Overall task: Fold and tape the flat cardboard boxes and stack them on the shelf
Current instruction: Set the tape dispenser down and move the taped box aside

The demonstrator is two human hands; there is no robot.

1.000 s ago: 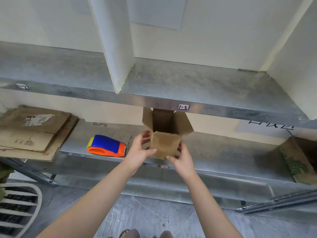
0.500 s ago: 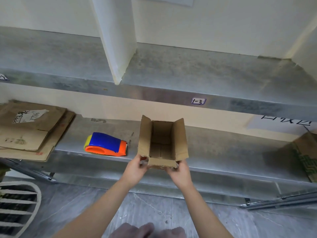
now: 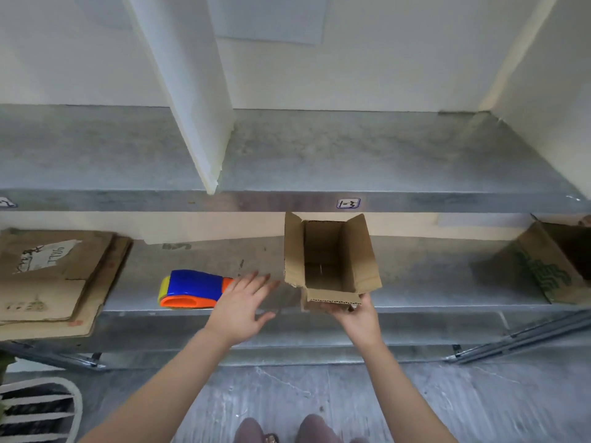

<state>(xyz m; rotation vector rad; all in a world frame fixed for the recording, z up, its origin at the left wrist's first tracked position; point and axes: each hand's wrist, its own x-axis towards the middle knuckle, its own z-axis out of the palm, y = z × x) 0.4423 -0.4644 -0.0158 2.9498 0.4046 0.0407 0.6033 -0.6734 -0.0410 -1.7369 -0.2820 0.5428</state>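
Cardboard box (image 3: 329, 260), flaps open, held at the front edge of a metal lower shelf (image 3: 431, 282), seen from above.

At the left edge of the frame a stack of flat cardboard boxes (image 3: 48, 276) lies on the shelf, overhanging its front; right of it, left of centre, sits a blue, orange and yellow tape dispenser (image 3: 192, 289); the left hand (image 3: 238, 310) is spread wide with straight fingers, holding nothing, covering the dispenser's right end, though whether it touches cannot be told; just right of centre the small box stands with its open top facing the camera; the right hand (image 3: 355, 318) grips its near lower edge from below, fingers curled around the cardboard; at the far right a green-printed box (image 3: 550, 266) rests on the same shelf; above, an upper shelf (image 3: 319, 155) carries a label (image 3: 348, 203) reading 1-3.
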